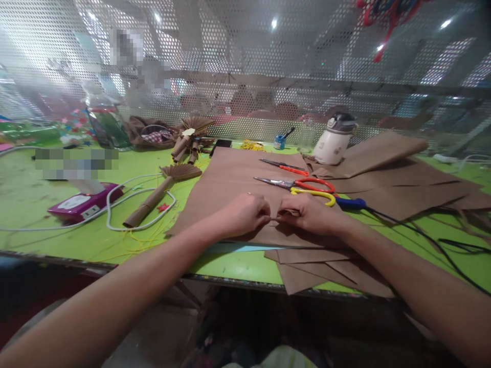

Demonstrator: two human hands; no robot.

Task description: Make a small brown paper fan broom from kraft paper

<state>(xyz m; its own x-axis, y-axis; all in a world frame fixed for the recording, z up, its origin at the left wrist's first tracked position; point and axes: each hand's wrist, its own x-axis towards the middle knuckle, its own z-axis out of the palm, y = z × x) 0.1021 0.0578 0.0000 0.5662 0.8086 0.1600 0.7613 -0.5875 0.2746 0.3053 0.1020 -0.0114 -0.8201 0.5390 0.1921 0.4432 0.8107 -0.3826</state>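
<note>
My left hand (250,214) and my right hand (309,213) are close together above a large brown paper sheet (230,179). Between their fingertips runs a small, narrow piece of brown paper (273,219), pinched from both sides. More of that piece is bunched in my right fingers, partly hidden. Just beyond my right hand lie scissors (314,185) with one orange and one yellow handle, blades pointing left. Behind them is a second pointed tool (293,168) with red-orange grips. A blue handle (350,204) with a black cord rests beside my right wrist.
Brown paper sheets (399,189) are stacked at the right, with more pieces (318,271) at the front edge. A rolled paper piece with a pleated fan top (153,199), a purple power strip (86,202) and a white cord lie left. A white bottle (333,140) stands behind.
</note>
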